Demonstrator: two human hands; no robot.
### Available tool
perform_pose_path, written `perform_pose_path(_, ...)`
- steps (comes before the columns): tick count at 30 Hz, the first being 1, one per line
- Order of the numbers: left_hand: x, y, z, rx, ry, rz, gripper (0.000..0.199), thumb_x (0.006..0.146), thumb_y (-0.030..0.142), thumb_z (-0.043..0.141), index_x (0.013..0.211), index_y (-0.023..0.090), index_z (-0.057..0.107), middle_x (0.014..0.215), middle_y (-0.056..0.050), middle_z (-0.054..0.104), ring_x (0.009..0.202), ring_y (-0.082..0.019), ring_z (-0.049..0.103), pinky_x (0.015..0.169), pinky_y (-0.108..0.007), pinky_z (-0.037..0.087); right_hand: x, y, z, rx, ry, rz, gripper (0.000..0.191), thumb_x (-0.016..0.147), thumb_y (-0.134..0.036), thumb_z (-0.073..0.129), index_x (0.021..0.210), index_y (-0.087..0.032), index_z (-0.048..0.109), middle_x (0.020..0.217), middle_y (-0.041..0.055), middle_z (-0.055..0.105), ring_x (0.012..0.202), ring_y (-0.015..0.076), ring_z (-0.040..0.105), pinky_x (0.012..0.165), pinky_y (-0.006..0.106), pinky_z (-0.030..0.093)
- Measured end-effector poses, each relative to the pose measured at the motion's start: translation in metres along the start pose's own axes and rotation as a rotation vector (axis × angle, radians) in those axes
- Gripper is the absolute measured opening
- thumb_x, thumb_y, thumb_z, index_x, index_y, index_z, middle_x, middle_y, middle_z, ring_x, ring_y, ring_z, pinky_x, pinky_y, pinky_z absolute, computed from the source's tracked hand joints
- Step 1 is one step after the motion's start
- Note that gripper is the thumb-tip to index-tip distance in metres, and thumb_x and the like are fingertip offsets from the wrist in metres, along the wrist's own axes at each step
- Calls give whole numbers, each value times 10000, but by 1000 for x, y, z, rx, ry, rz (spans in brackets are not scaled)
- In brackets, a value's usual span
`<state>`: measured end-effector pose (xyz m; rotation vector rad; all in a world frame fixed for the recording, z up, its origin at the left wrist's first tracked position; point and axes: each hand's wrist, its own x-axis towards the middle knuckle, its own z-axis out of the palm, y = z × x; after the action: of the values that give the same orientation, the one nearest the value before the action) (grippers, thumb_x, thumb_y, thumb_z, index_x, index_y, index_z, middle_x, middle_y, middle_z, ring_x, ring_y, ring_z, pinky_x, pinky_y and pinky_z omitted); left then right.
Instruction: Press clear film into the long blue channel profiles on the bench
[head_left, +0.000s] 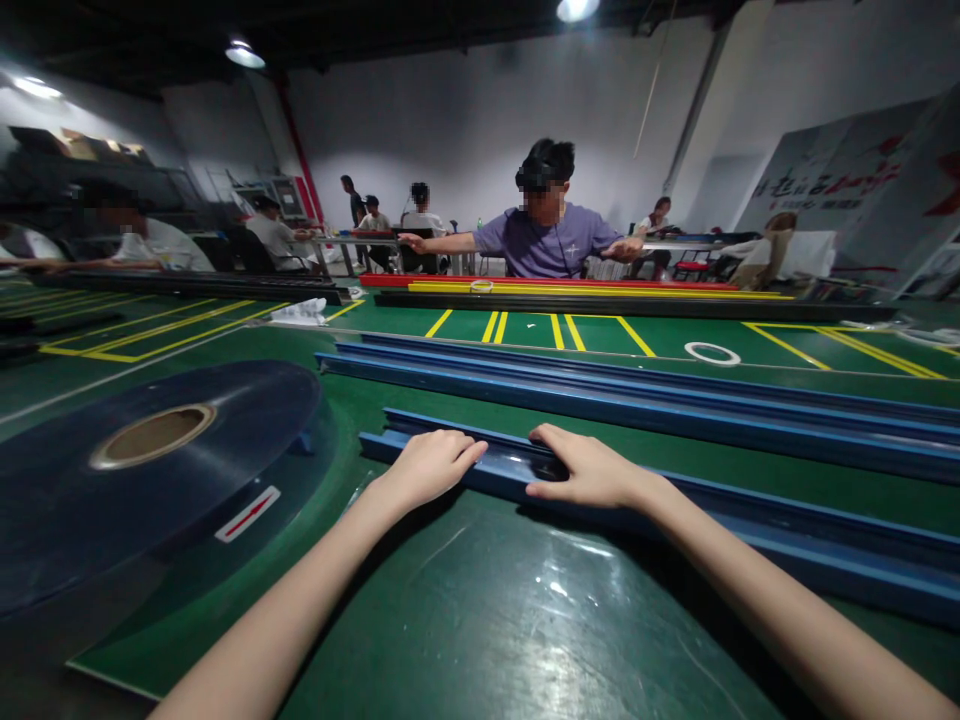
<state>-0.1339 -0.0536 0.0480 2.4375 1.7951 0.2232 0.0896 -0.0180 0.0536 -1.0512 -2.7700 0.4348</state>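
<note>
A long blue channel-shaped rail (496,484) lies across the green table in front of me, its open side up, running off to the right. My left hand (429,468) is closed over the rail near its left end, thumb stretched along it and the other fingers bent over the far side, partly hidden. A short way to the right, my right hand (600,468) straddles the same rail, its thumb on the near wall and its fingers at the far wall. Between the hands, the inside of the channel looks shiny.
On the left sits a large clear film roll (247,410) with a cardboard core. More blue rails (600,395) lie parallel beyond mine. Farther back are a white ring (712,353), yellow floor-like tape lines, and red, yellow and black strips before a person (559,240) with outstretched arms.
</note>
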Motion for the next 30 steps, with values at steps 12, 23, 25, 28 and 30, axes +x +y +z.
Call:
perform_pose_path(12,3,-9,3,39,-28,-108,407,859,358,268,809,199,640,888,-57,648,833,-197,587,690,-273,412,0,1,1,32,0,26,670,704,-640,438,1162,-152,437,1117,126,538,946,252,528,784,361,414)
perform_pose_path(23,3,-7,4,93,-11,-81,414,876,349,237,853,188,617,923,-54,635,857,-185,579,702,-264,412,1,3,3,20,5,7,674,710,-636,433,1170,-143,430,1126,137,534,960,252,525,787,348,412)
perform_pose_path(25,2,-6,3,85,-10,-75,404,874,344,241,853,194,616,924,-49,634,855,-181,577,701,-260,409,1,3,3,19,4,1,671,710,-635,433,1167,-145,431,1129,137,532,966,250,524,788,343,411)
perform_pose_path(28,1,-6,1,60,-4,-67,396,869,345,252,830,203,620,909,-40,637,841,-180,579,696,-259,406,1,3,3,23,1,3,665,709,-636,435,1163,-150,434,1121,133,536,960,249,525,787,345,409)
perform_pose_path(30,1,-6,0,41,-2,-68,398,866,358,263,807,205,626,893,-38,642,826,-183,583,689,-259,403,1,3,3,27,0,9,662,707,-636,437,1160,-153,437,1120,132,536,960,251,525,791,350,407)
